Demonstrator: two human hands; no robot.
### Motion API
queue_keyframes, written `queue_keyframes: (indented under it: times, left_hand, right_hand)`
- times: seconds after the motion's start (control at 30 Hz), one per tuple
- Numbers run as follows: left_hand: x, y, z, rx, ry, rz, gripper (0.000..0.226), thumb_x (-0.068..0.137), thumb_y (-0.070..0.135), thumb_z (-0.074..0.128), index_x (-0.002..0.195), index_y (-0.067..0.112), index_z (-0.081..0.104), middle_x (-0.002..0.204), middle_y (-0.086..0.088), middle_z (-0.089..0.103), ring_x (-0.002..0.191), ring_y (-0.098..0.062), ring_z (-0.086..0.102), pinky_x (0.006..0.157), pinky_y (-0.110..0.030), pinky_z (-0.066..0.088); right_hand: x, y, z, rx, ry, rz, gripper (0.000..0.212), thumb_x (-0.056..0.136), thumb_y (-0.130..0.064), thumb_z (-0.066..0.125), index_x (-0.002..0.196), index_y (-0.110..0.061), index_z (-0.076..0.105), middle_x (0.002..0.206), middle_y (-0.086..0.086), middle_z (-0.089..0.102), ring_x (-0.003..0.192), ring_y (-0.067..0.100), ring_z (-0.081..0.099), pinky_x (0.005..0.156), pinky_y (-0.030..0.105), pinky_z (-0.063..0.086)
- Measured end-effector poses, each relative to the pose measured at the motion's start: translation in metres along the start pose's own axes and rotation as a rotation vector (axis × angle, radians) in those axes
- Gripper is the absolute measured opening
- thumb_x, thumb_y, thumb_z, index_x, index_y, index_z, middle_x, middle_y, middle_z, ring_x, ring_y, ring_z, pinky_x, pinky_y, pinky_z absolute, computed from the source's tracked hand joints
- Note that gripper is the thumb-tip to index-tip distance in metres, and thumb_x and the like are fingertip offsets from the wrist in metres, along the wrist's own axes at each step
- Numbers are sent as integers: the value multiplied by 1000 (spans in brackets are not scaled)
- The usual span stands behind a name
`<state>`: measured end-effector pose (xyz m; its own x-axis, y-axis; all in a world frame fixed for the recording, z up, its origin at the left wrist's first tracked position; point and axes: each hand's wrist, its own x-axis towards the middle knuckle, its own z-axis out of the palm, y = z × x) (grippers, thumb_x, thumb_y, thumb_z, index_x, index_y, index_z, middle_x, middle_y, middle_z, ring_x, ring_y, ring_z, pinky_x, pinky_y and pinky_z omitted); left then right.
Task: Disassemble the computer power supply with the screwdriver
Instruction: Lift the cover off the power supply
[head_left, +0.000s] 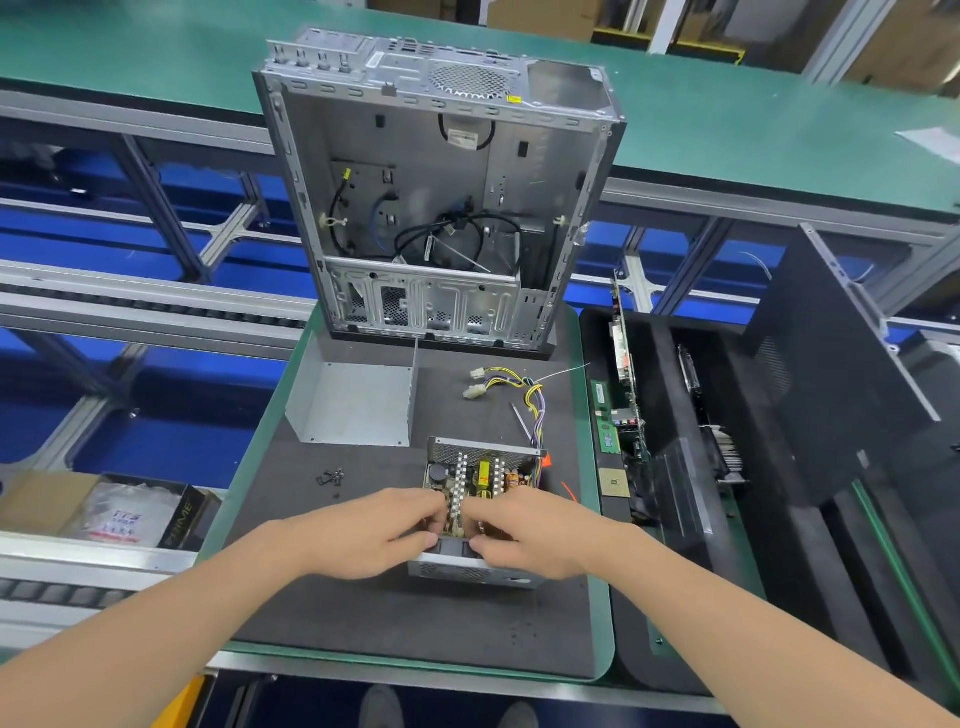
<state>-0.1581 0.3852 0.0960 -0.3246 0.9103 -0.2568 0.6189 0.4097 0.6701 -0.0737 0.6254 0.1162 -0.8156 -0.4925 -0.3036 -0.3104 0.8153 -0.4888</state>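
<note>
On the black mat (415, 623) at the near middle of the bench sits the power supply (480, 475), its lid off and its board, coils and heat-sink fins showing. The left hand (374, 535) and right hand (524, 535) meet over its near end, fingers curled down into the housing and thumbs against the near wall, both clamped on it and hiding that part. Its yellow and purple cable bundle (532, 397) trails away behind. To the left lie the bent metal cover (358, 405) and a small heap of screws (331, 476). Beyond stands the gutted computer case (436, 208). Circuit boards (618, 415) stand on edge to the right. Far left, a black box (189, 514) bears gold lettering that reads "PRIME"; the print on the bag beside it is too blurred to read.
</note>
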Motion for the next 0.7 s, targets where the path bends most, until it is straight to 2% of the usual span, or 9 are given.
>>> queue_keyframes:
  times: [0.07, 0.17, 0.23, 0.3, 0.37, 0.47, 0.57, 0.63, 0.7]
  left_hand:
    - [0, 2, -1, -17, -2, -9, 9, 105, 33, 49, 97, 31, 47, 95, 13, 54, 79, -5, 48, 73, -22, 41]
    - [0, 2, -6, -46, -17, -42, 9, 103, 35, 54, 96, 34, 49, 90, 9, 60, 77, -17, 52, 75, -36, 47]
    - [0, 2, -8, -55, -20, -56, 9, 101, 37, 55, 95, 35, 50, 88, 7, 62, 75, -21, 53, 73, -38, 48]
    - [2, 1, -10, -34, -21, -58, 11, 101, 42, 55, 92, 35, 51, 86, 7, 63, 72, -16, 53, 72, -38, 48]
    - [5, 0, -13, 19, -9, -72, 21, 102, 48, 53, 87, 33, 55, 81, 7, 62, 71, -12, 54, 73, -37, 48]
    - [13, -4, -19, 69, 80, -146, 31, 102, 50, 54, 78, 32, 62, 75, 8, 63, 70, -11, 56, 72, -34, 48]
    - [23, -5, -22, 49, 232, -199, 22, 99, 42, 60, 78, 37, 64, 74, 12, 67, 69, -7, 57, 65, -24, 46]
    - [30, -3, -21, -8, 285, -210, 11, 94, 32, 67, 84, 37, 67, 79, 13, 71, 75, -5, 63, 66, -16, 47]
    - [37, 0, -17, -30, 300, -210, 12, 92, 25, 70, 87, 36, 69, 81, 13, 72, 77, -4, 65, 68, -12, 47]
  right_hand:
    - [0, 1, 1, 22, -11, 12, 12, 99, -29, 52, 91, -31, 44, 72, 1, 58, 69, 23, 50, 64, 41, 43]
    - [0, 6, -1, 88, 0, 28, 11, 99, -35, 57, 93, -26, 57, 76, -1, 62, 72, 17, 53, 71, 40, 48]
    - [-1, 10, -5, 94, -2, 32, 15, 98, -42, 58, 96, -28, 64, 77, -7, 63, 71, 9, 53, 67, 31, 45]
    - [-3, 13, -12, 83, 19, 76, 24, 96, -52, 56, 100, -32, 69, 77, -10, 65, 70, 6, 55, 63, 23, 41]
    - [-9, 18, -24, 127, 109, 164, 31, 96, -58, 52, 94, -32, 70, 76, -12, 70, 67, 5, 60, 65, 26, 49]
    - [-17, 37, -39, 260, 356, 357, 34, 97, -44, 53, 74, -23, 65, 64, -10, 72, 53, 5, 66, 62, 28, 55]
    - [-26, 71, -44, 252, 607, 664, 30, 94, -35, 55, 70, -17, 59, 60, 2, 69, 65, 18, 71, 69, 31, 56]
    - [-32, 92, -37, 181, 485, 816, 21, 91, -38, 61, 80, -20, 59, 78, 4, 71, 83, 25, 66, 76, 32, 54]
    - [-33, 100, -20, 209, 276, 857, 33, 87, -50, 69, 96, -21, 58, 96, 6, 69, 90, 26, 66, 80, 35, 55]
